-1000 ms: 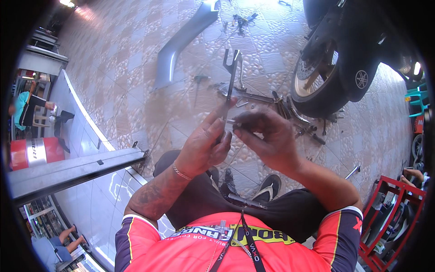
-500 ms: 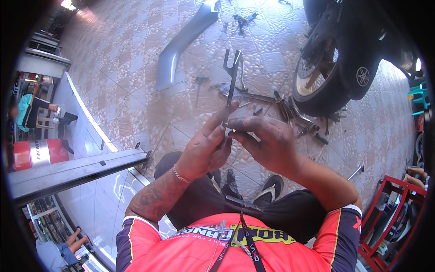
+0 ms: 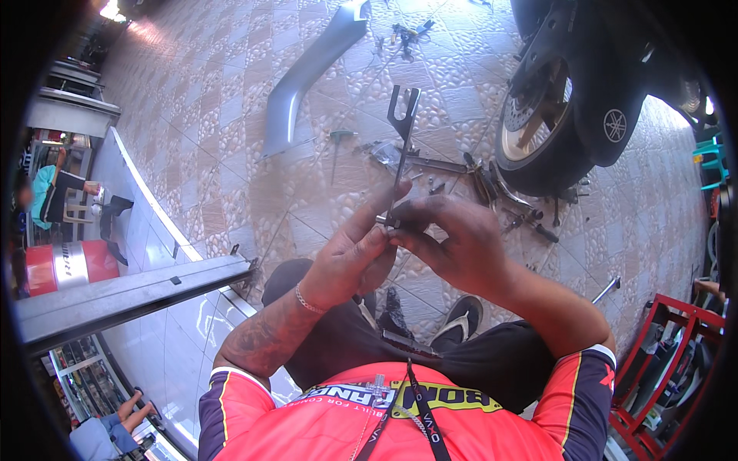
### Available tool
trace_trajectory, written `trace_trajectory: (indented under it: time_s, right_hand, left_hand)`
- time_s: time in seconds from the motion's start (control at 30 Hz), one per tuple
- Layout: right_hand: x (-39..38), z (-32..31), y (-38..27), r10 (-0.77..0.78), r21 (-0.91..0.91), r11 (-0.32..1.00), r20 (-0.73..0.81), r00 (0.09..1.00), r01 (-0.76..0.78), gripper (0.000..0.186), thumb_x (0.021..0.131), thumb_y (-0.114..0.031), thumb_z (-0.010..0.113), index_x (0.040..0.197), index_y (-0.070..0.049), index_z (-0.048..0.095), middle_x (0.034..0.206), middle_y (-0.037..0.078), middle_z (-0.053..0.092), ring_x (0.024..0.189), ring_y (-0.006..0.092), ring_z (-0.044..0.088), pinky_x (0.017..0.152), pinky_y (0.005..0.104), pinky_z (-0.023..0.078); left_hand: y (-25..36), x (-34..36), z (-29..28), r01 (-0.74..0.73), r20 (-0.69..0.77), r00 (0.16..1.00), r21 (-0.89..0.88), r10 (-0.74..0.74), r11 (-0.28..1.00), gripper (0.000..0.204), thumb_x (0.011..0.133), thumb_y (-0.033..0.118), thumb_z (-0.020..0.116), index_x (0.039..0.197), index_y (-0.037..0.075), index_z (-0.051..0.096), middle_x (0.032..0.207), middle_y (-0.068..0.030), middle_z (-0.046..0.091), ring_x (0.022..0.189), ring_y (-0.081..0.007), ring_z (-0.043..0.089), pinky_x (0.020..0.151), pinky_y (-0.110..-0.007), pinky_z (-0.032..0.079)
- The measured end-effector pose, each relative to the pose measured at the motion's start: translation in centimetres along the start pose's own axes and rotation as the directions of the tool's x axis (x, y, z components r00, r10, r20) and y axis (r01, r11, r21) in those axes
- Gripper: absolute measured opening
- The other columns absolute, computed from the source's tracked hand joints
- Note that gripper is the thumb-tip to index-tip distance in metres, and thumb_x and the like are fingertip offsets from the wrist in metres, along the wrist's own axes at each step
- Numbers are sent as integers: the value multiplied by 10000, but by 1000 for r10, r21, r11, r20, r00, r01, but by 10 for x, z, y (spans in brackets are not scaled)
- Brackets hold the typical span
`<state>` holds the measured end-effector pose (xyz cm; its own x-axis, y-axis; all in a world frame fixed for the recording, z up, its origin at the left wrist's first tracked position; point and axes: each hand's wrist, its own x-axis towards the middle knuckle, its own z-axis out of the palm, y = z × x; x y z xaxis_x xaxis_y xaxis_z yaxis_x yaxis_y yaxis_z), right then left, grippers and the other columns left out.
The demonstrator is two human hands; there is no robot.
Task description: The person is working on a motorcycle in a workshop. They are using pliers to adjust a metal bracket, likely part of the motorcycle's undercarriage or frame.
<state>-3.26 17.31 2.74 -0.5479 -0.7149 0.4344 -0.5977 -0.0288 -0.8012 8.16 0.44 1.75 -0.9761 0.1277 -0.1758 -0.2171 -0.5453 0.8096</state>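
A flat dark metal bracket with a forked top stands up out of my hands, over the tiled floor. Its lower end is gripped by my left hand, with the index finger stretched along it. At that end my right hand pinches with thumb and fingers around a short shiny metal pin or bolt. The fingers hide most of this small part, so whether it sits in the bracket I cannot tell. Both hands meet in front of my bent knees.
Ahead on the right stands a motorcycle wheel. A long silver body panel lies on the floor, with a green T-handle tool and several loose metal parts nearby. A metal beam juts in from the left; a red rack stands at right.
The bracket has tilted a little to the right and turned more edge-on. My right fingers have curled closer in, and the shiny pin now shows more between the hands.
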Motion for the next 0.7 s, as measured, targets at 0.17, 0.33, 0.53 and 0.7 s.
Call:
trace_trajectory:
  time_s: [0.17, 0.33, 0.53, 0.7]
  right_hand:
    - [1, -2, 3, -103, 12, 995, -35, 994, 103, 224, 792, -74, 792, 991, -68, 688, 926, 77, 716, 832, 237, 717, 695, 340, 553]
    - [0, -16, 8, -73, 51, 996, 60, 995, 70, 176, 775, -96, 751, 931, -98, 669, 919, 62, 682, 873, 271, 694, 748, 385, 559]
    - [-5, -26, 20, -483, -188, 837, 188, 855, 514, 331, 711, -255, 767, 982, -119, 635, 956, 84, 647, 930, 290, 671, 770, 408, 548]
    - [-6, -31, 17, -429, -145, 893, 13, 903, 426, 282, 753, -190, 699, 1008, -93, 626, 919, 101, 630, 833, 312, 643, 671, 429, 509]
  left_hand:
    - [0, -1, 4, -6, -6, 1000, -60, 6, 998, 681, 1060, 334, 501, 1589, 65, 169, 648, 57, 461, 432, -10, 353, 403, -193, 282]
    - [-3, 2, 6, 32, 34, 999, -31, -31, 999, 667, 1057, 311, 509, 1586, 66, 184, 619, 70, 437, 442, -10, 356, 412, -189, 281]
    - [-10, -8, 11, 144, -75, 985, -113, -153, 983, 608, 1042, 209, 483, 1576, 77, 225, 703, 60, 482, 483, -7, 371, 432, -184, 279]
    - [-16, -1, 8, 65, -88, 994, -51, -69, 997, 637, 1049, 358, 494, 1570, 103, 231, 609, 48, 386, 445, -24, 334, 413, -192, 272]
